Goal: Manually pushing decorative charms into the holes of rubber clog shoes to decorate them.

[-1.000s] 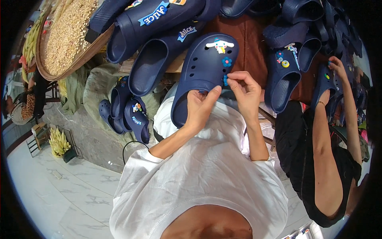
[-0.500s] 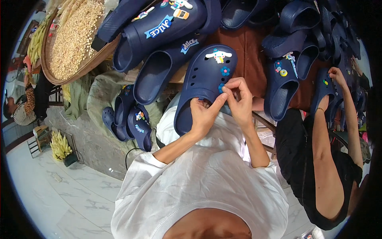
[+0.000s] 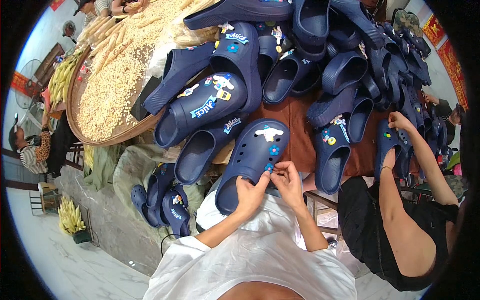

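Observation:
A navy clog (image 3: 239, 173) rests on my lap with its toe pointing away. My left hand (image 3: 251, 194) grips it by the opening, fingers inside the shoe and thumb up against the upper's right side. At that side my right hand (image 3: 289, 182) pinches a blue flower charm (image 3: 268, 168) set at a hole; whether it is fully seated is hidden. Farther up the same clog sit another blue flower charm (image 3: 274, 150) with a red centre and a white long-eared character charm (image 3: 269, 132). The holes on the clog's left side are bare.
Navy clogs (image 3: 202, 102) are heaped on the table ahead, over a brown cloth (image 3: 287, 120). A round basket (image 3: 75, 117) of corn kernels stands far left. On my right, a co-worker's hands (image 3: 400, 121) work on another clog. More clogs (image 3: 165, 200) lie lower left.
The view has tilted up, so more of the heap and the basket shows. My hands stay at the same flower charm, with the right fingers drawn in closer around it.

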`<state>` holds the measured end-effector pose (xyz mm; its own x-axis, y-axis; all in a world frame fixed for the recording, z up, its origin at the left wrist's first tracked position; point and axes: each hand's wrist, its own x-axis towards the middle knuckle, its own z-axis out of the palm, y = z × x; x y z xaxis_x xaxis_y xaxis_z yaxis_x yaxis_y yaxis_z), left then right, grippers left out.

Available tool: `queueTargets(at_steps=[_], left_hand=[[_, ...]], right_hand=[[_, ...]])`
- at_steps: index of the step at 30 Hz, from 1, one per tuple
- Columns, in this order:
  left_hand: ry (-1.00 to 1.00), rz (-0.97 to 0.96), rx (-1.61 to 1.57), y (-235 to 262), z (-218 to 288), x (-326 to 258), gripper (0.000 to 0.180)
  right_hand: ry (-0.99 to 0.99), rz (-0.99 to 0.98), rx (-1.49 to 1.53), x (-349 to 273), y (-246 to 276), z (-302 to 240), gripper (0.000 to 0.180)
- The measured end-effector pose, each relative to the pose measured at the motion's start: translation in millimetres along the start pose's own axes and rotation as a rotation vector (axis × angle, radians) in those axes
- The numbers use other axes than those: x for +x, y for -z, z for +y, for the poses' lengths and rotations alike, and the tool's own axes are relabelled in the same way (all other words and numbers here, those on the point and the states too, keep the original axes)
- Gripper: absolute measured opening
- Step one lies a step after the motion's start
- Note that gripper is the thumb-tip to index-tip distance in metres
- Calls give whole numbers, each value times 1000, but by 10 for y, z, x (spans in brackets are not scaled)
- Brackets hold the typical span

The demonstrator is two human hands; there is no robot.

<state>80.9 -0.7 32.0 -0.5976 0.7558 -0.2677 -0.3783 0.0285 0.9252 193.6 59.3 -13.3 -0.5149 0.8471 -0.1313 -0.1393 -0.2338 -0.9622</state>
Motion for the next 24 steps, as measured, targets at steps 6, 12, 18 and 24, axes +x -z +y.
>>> queueTargets(at_steps=[6,12,18,24], left_hand=[[-102,-107,491,-191,-190,452,24],[-150,-122,286,-500,-224,596,35],[-573,-32,353,-897,-355,920,32],[-339,-353,539,-722,-171,909,39]], right_hand=[[211,89,-298,127,10,-230,40],[333,90,-463,184,18,-141,52],[351,81,-681,361,384,163,60],[131,86,-607,365,544,334,54]])
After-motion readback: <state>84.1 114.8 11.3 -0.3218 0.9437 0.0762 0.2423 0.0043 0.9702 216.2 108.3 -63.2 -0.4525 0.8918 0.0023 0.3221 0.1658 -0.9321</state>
